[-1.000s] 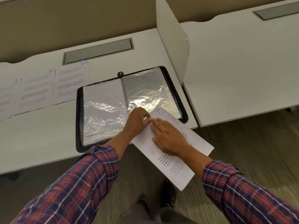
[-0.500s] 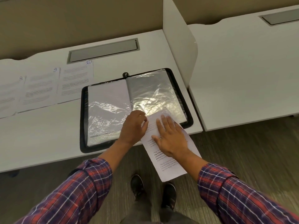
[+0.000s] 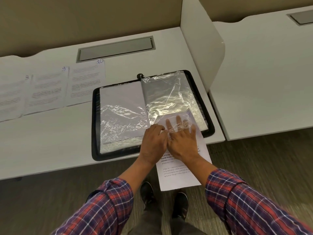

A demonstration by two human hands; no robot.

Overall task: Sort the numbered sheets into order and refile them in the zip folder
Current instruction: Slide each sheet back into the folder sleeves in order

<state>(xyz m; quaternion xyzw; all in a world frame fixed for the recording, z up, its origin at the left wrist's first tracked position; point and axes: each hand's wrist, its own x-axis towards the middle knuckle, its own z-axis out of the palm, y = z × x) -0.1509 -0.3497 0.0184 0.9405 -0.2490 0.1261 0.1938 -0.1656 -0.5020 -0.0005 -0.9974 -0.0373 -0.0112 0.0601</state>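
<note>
A black zip folder (image 3: 94, 126) lies open on the white desk, showing crinkled clear sleeves. The right-hand sleeve (image 3: 169, 97) holds the top of a printed sheet (image 3: 181, 177), whose lower half hangs past the desk edge. My right hand (image 3: 183, 143) lies flat on the sheet, its straight fingers reaching inside the sleeve under the plastic. My left hand (image 3: 153, 141) pinches the sleeve's lower edge beside it. Sheets marked 10 (image 3: 87, 82), 9 (image 3: 47, 92) and a third sheet (image 3: 10, 102) lie in a row left of the folder.
A white divider panel (image 3: 201, 39) stands at the desk's right end, with a second desk (image 3: 264, 78) beyond it. A grey cable flap (image 3: 115, 49) is set in the desk behind the folder. My shoes (image 3: 147, 192) show on the carpet below.
The sheet has turned straighter and slid further up into the right-hand sleeve. My right hand's fingers followed it under the plastic; the left hand stayed at the sleeve's edge.
</note>
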